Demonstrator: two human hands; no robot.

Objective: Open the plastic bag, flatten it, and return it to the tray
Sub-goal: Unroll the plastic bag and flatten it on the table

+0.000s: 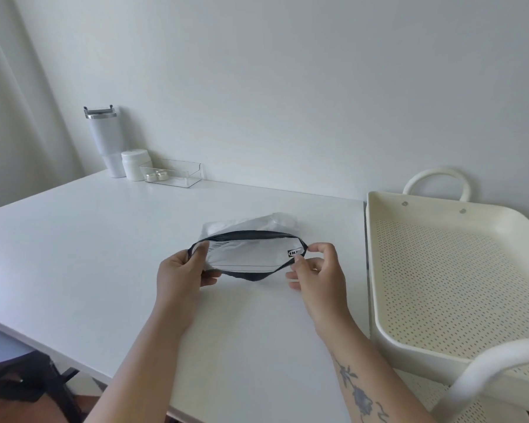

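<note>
Pinching opposite ends of the dark rim, the left hand (182, 270) and right hand (318, 271) spread the light, limp plastic bag (248, 254) open above the table (104, 239), beside the tray (440, 270).

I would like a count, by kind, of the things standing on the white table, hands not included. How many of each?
White plastic bag with dark rim: 1
Tall white tumbler with metal lid: 1
Short white round jar: 1
Clear plastic organiser box: 1
Small shiny pieces inside the box: 2
Total: 6
</note>
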